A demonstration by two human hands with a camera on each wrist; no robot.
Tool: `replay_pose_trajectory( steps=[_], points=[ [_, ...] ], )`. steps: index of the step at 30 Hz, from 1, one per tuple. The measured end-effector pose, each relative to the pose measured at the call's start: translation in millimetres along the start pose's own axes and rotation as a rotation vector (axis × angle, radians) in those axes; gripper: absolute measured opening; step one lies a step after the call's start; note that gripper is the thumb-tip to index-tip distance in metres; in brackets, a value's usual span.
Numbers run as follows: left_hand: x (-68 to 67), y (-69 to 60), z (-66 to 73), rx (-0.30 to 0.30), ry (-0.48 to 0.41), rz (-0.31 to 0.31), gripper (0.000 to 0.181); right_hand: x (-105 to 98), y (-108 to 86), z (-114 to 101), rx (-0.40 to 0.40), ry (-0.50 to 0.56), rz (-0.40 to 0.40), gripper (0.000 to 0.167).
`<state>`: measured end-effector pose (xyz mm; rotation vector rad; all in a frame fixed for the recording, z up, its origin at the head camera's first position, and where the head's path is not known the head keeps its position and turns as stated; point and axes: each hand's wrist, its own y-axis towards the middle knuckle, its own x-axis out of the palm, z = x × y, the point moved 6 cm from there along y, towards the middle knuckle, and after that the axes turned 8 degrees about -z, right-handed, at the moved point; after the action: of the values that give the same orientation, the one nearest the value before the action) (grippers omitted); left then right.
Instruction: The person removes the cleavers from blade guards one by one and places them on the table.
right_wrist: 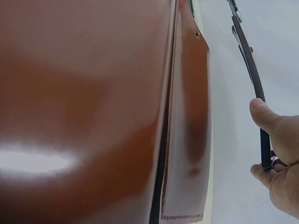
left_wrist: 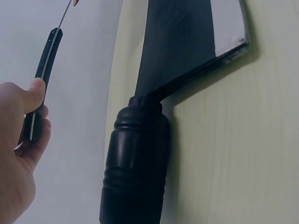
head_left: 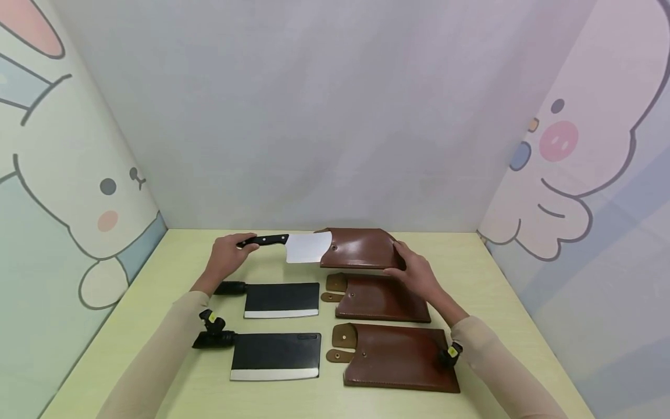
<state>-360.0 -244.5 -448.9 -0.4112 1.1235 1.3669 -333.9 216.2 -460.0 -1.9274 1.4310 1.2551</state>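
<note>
Above the back of the table, my left hand [head_left: 228, 253] grips the black riveted handle [head_left: 267, 240] of a cleaver with a silver blade [head_left: 307, 247]. Thumb and fingers wrap that handle in the left wrist view. My right hand [head_left: 416, 272] holds the right end of a brown leather knife sheath [head_left: 361, 247], thumb on one side and fingers on the other. The blade's front end meets the sheath's mouth; how far it reaches inside cannot be seen. Both are raised off the table, roughly level.
Two black-bladed cleavers, an upper one [head_left: 281, 299] and a lower one [head_left: 275, 356], lie with handles leftward. To their right lie two more brown sheaths, one behind [head_left: 384, 297] and one nearer [head_left: 398, 355], their flaps open. A grey wall [head_left: 314, 116] stands behind the table.
</note>
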Motion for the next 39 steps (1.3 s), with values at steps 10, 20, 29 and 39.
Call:
replay_pose_trajectory(
  steps=[10,20,29,39],
  points=[
    [-6.4,-0.6,-8.0,-0.016,-0.001,-0.017,0.036,-7,-3.0,9,0.012,-0.022,0.006,0.088],
    [-15.8,0.2,-10.2,-0.016,0.005,-0.014,0.034,-12,-4.3,12,-0.011,-0.042,0.026,0.087],
    [-22.2,3.8,-17.7,-0.008,0.022,-0.034,0.034,-15,-5.3,18,-0.018,-0.045,0.025,0.087],
    [-28.3,7.0,-27.9,-0.043,0.054,-0.064,0.034,-18,-4.8,28,-0.006,-0.049,0.005,0.088]
  ],
)
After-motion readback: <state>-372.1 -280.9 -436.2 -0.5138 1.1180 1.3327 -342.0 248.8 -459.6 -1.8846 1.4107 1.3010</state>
